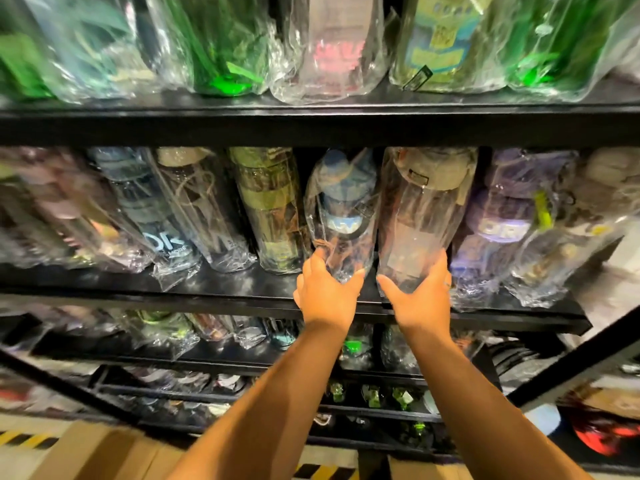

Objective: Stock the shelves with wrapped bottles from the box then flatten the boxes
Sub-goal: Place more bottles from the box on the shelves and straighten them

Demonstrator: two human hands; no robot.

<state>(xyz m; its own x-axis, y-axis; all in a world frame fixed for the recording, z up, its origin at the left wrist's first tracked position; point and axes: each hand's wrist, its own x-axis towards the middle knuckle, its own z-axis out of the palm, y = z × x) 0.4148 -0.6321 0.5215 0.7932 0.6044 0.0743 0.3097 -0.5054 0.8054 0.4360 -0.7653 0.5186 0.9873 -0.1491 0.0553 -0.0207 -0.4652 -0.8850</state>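
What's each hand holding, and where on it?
Left hand grips the blue-capped wrapped bottle at its base; right hand grips the grey-capped wrapped bottle at its base.

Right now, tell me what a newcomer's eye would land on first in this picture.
Two bare arms stretch in at centre. The left hand holds the base of a blue-capped bottle and the right hand holds the base of a grey-capped bottle beside it. Both bottles are plastic-wrapped, at the front of the middle shelf. Next come the bright green bottles on the top shelf, upper left.
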